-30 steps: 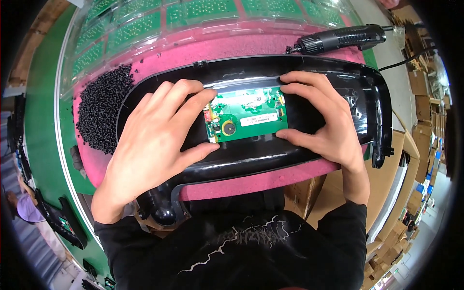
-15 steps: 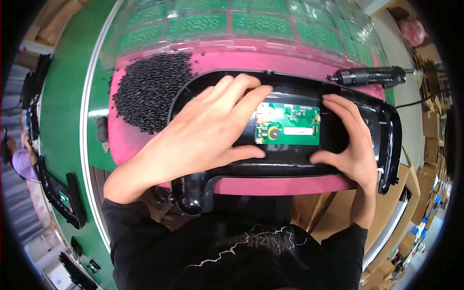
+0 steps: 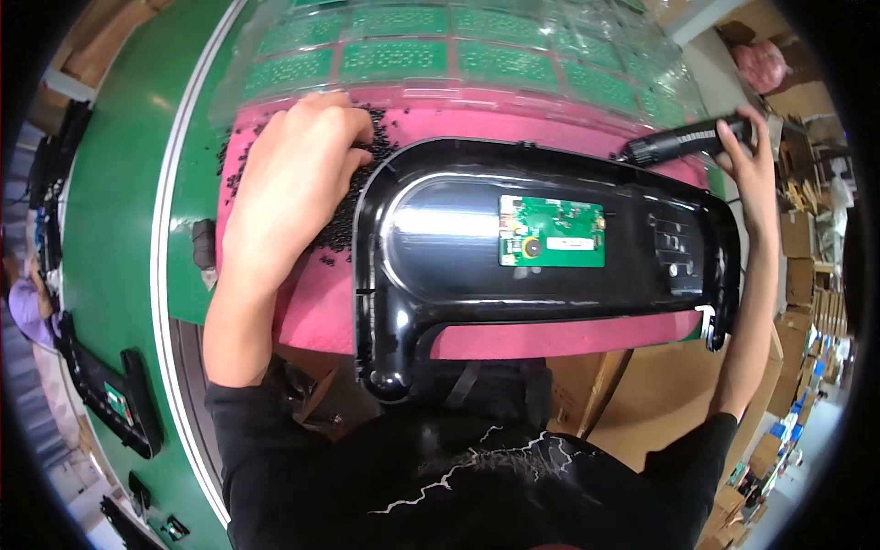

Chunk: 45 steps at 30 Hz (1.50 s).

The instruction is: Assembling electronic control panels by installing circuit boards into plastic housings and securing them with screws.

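Your left hand (image 3: pixel 298 179) is at a heap of small black screws (image 3: pixel 344 229), fingers curled narrow; whether they pinch a screw cannot be told. Your right hand (image 3: pixel 752 160) holds a black electric screwdriver (image 3: pixel 678 142) by its rear, a grip that seems to leave the bit end clear. Before you, the green circuit board (image 3: pixel 573 225) lies inside a black shell (image 3: pixel 449 275) turned hollow side up, likely to keep the board within reach; the pink mat (image 3: pixel 550 341) beneath probably guards its gloss. Counted: one screwdriver, one board in your shell, one more shell (image 3: pixel 139 376) at far left; screws and the clear tray's (image 3: pixel 431 92) blurred boards defy numbering.
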Each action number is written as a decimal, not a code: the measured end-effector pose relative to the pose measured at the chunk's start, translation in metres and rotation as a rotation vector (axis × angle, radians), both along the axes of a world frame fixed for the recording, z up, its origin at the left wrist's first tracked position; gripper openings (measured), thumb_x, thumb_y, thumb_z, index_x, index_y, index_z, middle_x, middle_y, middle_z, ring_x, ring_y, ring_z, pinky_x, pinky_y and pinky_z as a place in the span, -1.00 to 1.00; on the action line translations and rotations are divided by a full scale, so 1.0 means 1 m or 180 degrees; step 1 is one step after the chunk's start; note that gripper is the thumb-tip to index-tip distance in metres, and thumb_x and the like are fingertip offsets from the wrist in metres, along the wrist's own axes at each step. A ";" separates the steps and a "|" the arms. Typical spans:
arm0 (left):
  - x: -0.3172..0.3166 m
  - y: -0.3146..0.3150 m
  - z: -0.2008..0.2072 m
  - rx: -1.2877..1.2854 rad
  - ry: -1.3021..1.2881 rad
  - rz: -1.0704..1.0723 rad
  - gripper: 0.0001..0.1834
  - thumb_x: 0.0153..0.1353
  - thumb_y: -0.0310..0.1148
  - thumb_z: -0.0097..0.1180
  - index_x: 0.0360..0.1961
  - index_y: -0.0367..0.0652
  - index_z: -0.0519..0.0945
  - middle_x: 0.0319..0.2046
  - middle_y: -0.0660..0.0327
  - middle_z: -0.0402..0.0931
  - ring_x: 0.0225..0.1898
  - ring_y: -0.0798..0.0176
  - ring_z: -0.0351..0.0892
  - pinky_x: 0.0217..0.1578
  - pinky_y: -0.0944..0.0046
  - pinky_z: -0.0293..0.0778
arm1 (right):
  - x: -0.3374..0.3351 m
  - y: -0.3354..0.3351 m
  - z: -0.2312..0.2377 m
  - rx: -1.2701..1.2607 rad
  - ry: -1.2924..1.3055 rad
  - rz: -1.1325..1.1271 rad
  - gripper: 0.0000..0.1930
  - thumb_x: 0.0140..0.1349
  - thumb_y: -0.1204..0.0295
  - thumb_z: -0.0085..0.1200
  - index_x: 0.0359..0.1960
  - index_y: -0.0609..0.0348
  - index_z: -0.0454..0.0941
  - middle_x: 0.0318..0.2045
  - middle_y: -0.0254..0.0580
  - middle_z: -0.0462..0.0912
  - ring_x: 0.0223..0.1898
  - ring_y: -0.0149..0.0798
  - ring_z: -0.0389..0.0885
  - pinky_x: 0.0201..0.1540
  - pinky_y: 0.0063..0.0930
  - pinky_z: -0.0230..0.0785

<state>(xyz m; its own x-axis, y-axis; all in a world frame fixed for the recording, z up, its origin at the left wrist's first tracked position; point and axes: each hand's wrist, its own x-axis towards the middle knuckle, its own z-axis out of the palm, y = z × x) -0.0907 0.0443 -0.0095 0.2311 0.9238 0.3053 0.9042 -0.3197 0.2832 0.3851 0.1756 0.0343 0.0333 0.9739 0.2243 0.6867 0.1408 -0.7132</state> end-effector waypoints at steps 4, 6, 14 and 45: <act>-0.003 0.004 -0.006 0.0134 0.0020 0.0085 -0.85 0.07 -0.57 0.25 -0.29 -0.33 0.66 -0.30 -0.01 0.63 -0.17 -0.12 0.59 -0.09 0.01 0.48 | -0.091 -0.009 -0.009 0.1484 0.1562 0.0245 -0.38 0.28 0.27 0.33 0.24 0.27 0.28 -0.20 -0.24 0.61 -0.18 -0.42 0.60 -0.23 -0.53 0.49; -0.005 0.010 -0.004 0.0171 -0.0049 0.0028 -0.86 0.08 -0.57 0.24 -0.28 -0.33 0.66 -0.30 -0.02 0.64 -0.18 -0.12 0.59 -0.10 0.01 0.48 | -0.098 -0.012 -0.007 0.0506 0.1931 0.0805 -0.47 0.39 0.22 0.18 0.22 0.28 0.33 -0.15 -0.24 0.60 -0.08 -0.32 0.59 -0.07 -0.42 0.45; 0.023 0.000 0.001 0.0392 -0.1401 -0.0516 -0.91 0.20 -0.56 0.20 -0.26 -0.33 0.64 -0.32 0.01 0.65 -0.21 -0.04 0.65 -0.13 0.10 0.53 | -0.141 -0.050 0.010 0.0317 0.4478 0.2444 -0.46 0.35 0.04 0.02 0.05 0.33 0.40 -0.46 -0.40 0.33 -0.40 -0.42 0.30 -0.04 -0.28 0.23; 0.062 -0.006 -0.004 0.0471 -0.1720 -0.2046 -0.78 0.04 -0.45 0.40 -0.34 -0.32 0.61 -0.47 0.15 0.57 -0.39 0.09 0.55 -0.33 0.16 0.48 | -0.173 -0.129 0.004 0.1150 0.4976 0.2919 -0.55 -0.02 0.16 0.37 -0.24 0.07 0.40 -0.62 -0.56 0.52 -0.64 -0.56 0.48 -0.37 -0.65 0.35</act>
